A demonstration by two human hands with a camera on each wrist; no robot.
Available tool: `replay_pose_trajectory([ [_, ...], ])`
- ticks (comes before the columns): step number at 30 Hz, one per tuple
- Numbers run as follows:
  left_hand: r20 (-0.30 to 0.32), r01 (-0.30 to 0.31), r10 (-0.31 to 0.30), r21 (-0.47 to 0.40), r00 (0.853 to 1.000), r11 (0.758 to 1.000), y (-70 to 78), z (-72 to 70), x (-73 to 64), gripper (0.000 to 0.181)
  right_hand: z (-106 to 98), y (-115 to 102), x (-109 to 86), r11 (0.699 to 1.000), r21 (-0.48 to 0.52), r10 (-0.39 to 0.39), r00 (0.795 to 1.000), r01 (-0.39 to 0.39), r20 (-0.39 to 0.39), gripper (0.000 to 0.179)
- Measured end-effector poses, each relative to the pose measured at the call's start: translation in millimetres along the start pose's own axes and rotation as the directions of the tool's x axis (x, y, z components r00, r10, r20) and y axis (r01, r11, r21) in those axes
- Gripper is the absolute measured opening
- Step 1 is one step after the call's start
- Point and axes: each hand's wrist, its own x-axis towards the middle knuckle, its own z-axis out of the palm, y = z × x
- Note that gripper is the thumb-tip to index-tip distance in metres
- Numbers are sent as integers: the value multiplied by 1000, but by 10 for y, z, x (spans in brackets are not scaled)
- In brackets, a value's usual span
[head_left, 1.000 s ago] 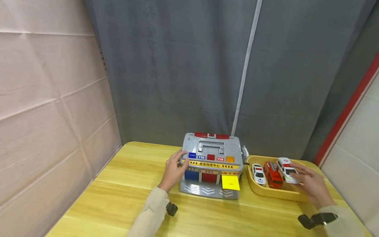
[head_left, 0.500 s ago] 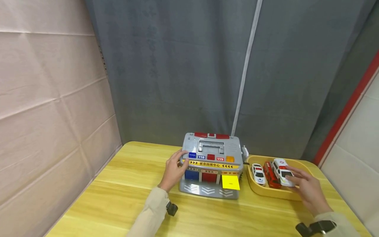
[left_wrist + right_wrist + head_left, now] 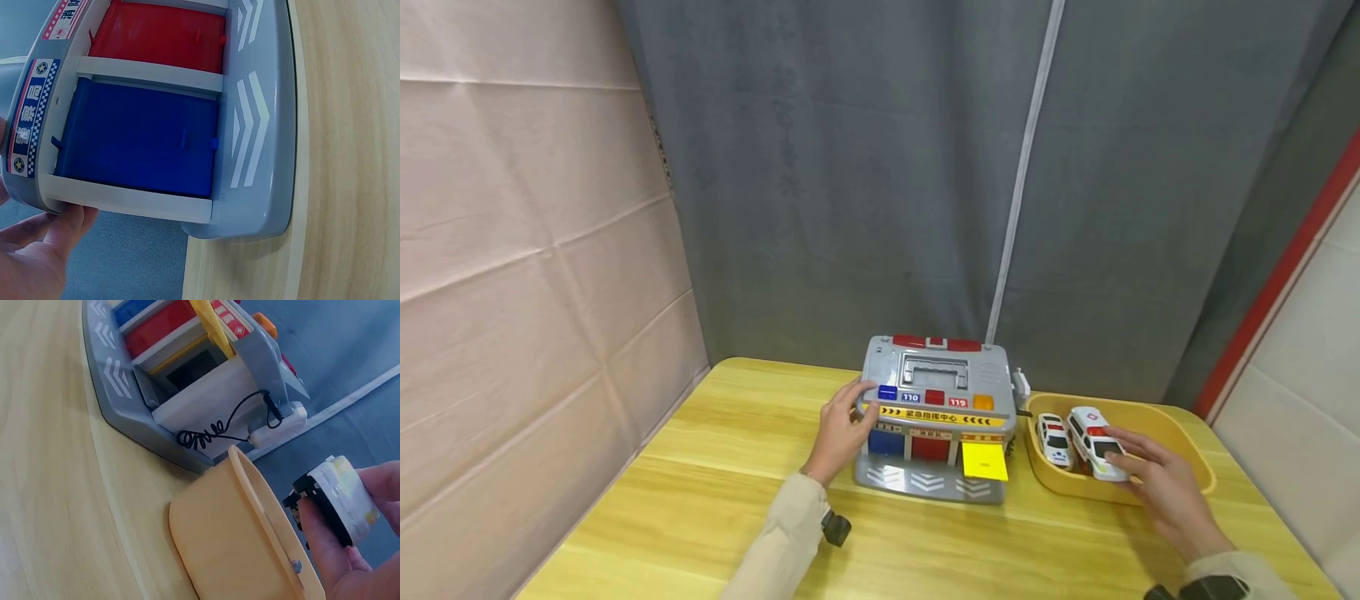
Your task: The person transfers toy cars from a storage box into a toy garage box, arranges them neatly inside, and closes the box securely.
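Note:
A grey toy emergency station point(image 3: 955, 427) stands on the table, its yellow door flap point(image 3: 985, 462) raised outward and its blue door point(image 3: 140, 134) and red door point(image 3: 162, 34) down. My left hand point(image 3: 838, 429) grips the left end of its roof, thumb at the front edge. In my right hand point(image 3: 1168, 496), a white toy ambulance point(image 3: 1092, 442) with a red light bar is pinched between thumb and fingers, over the yellow basket point(image 3: 1195, 467). The right wrist view shows the ambulance point(image 3: 347, 494) raised above the basket rim. A white toy police car point(image 3: 1054, 442) sits inside; the ambulance hides the red fire truck.
A white handset point(image 3: 281, 425) on a coiled black cord hangs on the station's right side, close to the basket. A grey curtain point(image 3: 820, 183) rises behind the wooden table point(image 3: 700, 500), with a pale cloth wall point(image 3: 535, 292) on the left.
My right hand has carried the ambulance leftward across the basket, from the right side to over the fire truck, beside the police car. The left hand and the station stay in place.

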Motion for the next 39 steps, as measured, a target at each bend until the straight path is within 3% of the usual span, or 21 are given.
replay_pose_trajectory([
  [8,-2,-3,3,-4,1000,1000,-10,10,9,31,36,-20,-30,1000,-22,0,1000,1,18,39],
  [15,1,6,-6,-2,1000,1000,-8,10,12,31,91,-25,-63,994,-106,20,999,-17,28,39],
  [21,3,5,-5,-8,1000,1000,-3,11,18,33,171,-33,-95,997,-75,11,999,-7,46,40],
  [26,8,10,-10,-8,1000,1000,8,6,5,32,222,-35,-129,994,-107,8,998,-2,56,40],
  [39,6,19,-19,-12,1000,1000,27,-4,2,34,343,-19,-182,982,-176,82,995,-72,51,39],
])
